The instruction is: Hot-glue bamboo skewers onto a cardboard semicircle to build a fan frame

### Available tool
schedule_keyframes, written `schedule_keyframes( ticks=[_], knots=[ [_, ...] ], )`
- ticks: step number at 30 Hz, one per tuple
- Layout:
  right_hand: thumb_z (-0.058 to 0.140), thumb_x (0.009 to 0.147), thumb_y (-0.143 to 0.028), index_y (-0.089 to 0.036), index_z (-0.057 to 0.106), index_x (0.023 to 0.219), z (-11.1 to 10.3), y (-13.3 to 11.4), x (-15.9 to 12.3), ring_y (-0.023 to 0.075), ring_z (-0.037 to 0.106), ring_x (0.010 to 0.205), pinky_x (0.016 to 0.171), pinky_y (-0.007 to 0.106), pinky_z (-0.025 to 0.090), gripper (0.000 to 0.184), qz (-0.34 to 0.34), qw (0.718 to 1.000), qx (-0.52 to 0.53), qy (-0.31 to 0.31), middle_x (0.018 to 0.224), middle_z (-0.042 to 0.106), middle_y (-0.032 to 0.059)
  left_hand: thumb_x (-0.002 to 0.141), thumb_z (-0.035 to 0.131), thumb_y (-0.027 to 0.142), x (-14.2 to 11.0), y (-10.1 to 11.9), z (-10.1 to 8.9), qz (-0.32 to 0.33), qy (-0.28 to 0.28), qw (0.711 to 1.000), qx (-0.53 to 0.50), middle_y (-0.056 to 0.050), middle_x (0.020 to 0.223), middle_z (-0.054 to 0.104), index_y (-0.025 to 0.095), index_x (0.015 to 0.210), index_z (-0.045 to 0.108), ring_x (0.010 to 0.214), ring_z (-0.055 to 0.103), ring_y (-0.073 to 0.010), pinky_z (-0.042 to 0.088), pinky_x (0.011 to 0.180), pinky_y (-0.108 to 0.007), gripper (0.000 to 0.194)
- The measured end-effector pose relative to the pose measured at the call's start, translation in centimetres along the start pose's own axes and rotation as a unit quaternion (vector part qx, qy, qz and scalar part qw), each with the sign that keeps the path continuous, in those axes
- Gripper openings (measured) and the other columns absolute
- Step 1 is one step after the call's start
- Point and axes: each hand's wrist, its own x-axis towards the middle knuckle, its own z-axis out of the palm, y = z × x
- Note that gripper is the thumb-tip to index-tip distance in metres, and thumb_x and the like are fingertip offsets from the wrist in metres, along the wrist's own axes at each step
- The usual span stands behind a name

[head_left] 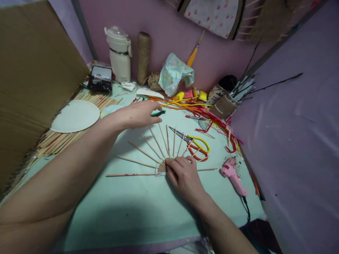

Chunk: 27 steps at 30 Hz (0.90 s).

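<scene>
On the table lies a fan of thin wooden sticks [143, 154], spread from a small half-round cardboard base [161, 168] with a pale edge. My right hand [184, 174] covers part of that base, its fingers bent and pressed on it. Farther back, my left hand [140, 114] reaches over the table, thumb and fingers apart, around a green-and-black tool [158, 113] mostly hidden behind it. Scissors [198, 144] with red and yellow handles lie beneath the fan's right-hand sticks.
A pink glue gun [234, 176] lies at right. Behind are coloured pipe cleaners [182, 104], a twine roll [143, 58], a white bottle [120, 56] and a phone [100, 78]. A white oval piece [75, 116] rests on many sticks [57, 141] beside a cardboard panel [34, 63].
</scene>
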Motion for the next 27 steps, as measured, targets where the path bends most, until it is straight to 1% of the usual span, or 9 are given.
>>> schedule_keyframes(
  ticks=[3, 6, 12, 15, 18, 21, 24, 27],
  knots=[
    [0.05, 0.101, -0.02, -0.02, 0.067, 0.103, -0.1, 0.0, 0.0, 0.0161, 0.06, 0.082, 0.089, 0.035, 0.03, 0.017, -0.001, 1.0, -0.007, 0.0, 0.087, 0.069, 0.0028, 0.081, 0.067, 0.042, 0.4, -0.5, 1.0, -0.004, -0.031, 0.999, -0.012, -0.003, 0.13, 0.066, 0.028, 0.127, 0.064, 0.121, 0.059, -0.03, 0.042, 0.104, -0.036, 0.049],
    [0.05, 0.101, -0.021, -0.02, 0.067, 0.103, -0.2, 0.0, 0.0, 0.016, 0.059, 0.081, 0.089, 0.035, 0.03, 0.018, 0.0, 1.0, -0.013, -0.008, 0.086, 0.068, 0.0024, 0.078, 0.071, 0.042, 0.6, -0.9, 1.5, 0.003, -0.04, 0.999, -0.02, -0.002, 0.128, 0.067, 0.03, 0.125, 0.066, 0.121, 0.06, -0.0302, 0.041, 0.103, -0.036, 0.049],
    [0.049, 0.101, -0.021, -0.019, 0.067, 0.101, -0.1, 0.1, 0.0, 0.0149, 0.057, 0.078, 0.088, 0.035, 0.03, 0.018, -0.001, 1.0, -0.001, 0.0, 0.083, 0.066, 0.0011, 0.079, 0.07, 0.041, 0.4, -1.4, 0.7, 0.024, -0.036, 0.998, -0.033, -0.001, 0.12, 0.069, 0.028, 0.117, 0.069, 0.12, 0.06, -0.029, 0.041, 0.104, -0.038, 0.04],
    [0.048, 0.102, -0.021, -0.02, 0.067, 0.102, -0.2, 0.1, 0.0, 0.0148, 0.057, 0.079, 0.087, 0.034, 0.03, 0.019, -0.002, 1.0, -0.001, 0.001, 0.083, 0.066, 0.0011, 0.082, 0.068, 0.039, 0.2, -1.4, 0.5, 0.016, -0.038, 0.999, -0.029, -0.001, 0.12, 0.068, 0.027, 0.118, 0.069, 0.12, 0.059, -0.0292, 0.042, 0.104, -0.039, 0.038],
    [0.047, 0.102, -0.021, -0.02, 0.067, 0.103, -0.2, 0.0, -0.1, 0.0149, 0.057, 0.08, 0.087, 0.034, 0.03, 0.02, -0.002, 1.0, 0.0, 0.003, 0.083, 0.067, 0.0015, 0.081, 0.069, 0.036, 0.2, -1.1, 0.6, 0.0, -0.04, 0.999, -0.034, -0.002, 0.122, 0.068, 0.027, 0.117, 0.069, 0.119, 0.06, -0.0292, 0.043, 0.103, -0.039, 0.037],
    [0.046, 0.103, -0.022, -0.02, 0.067, 0.103, -0.2, 0.0, -0.1, 0.0152, 0.058, 0.081, 0.088, 0.035, 0.03, 0.021, 0.0, 1.0, 0.006, 0.005, 0.084, 0.068, 0.002, 0.079, 0.071, 0.034, 0.1, -0.7, 0.7, -0.012, -0.039, 0.998, -0.041, -0.002, 0.116, 0.07, 0.027, 0.114, 0.07, 0.117, 0.062, -0.0299, 0.043, 0.103, -0.038, 0.036],
    [0.047, 0.103, -0.022, -0.02, 0.067, 0.103, -0.2, 0.0, -0.1, 0.0151, 0.058, 0.081, 0.087, 0.035, 0.03, 0.021, 0.0, 1.0, 0.004, 0.005, 0.084, 0.067, 0.0015, 0.077, 0.073, 0.033, 0.1, -0.5, 0.6, -0.014, -0.035, 0.997, -0.069, -0.002, 0.109, 0.071, 0.027, 0.109, 0.073, 0.118, 0.061, -0.0311, 0.042, 0.103, -0.038, 0.032],
    [0.048, 0.102, -0.022, -0.02, 0.067, 0.102, -0.2, 0.0, -0.1, 0.0149, 0.058, 0.081, 0.088, 0.035, 0.031, 0.02, 0.0, 1.0, 0.001, 0.002, 0.084, 0.067, 0.0008, 0.076, 0.074, 0.035, 0.1, -0.6, 0.5, -0.019, -0.036, 0.996, -0.078, -0.002, 0.108, 0.071, 0.028, 0.108, 0.073, 0.119, 0.06, -0.0315, 0.041, 0.104, -0.039, 0.033]
  ],
)
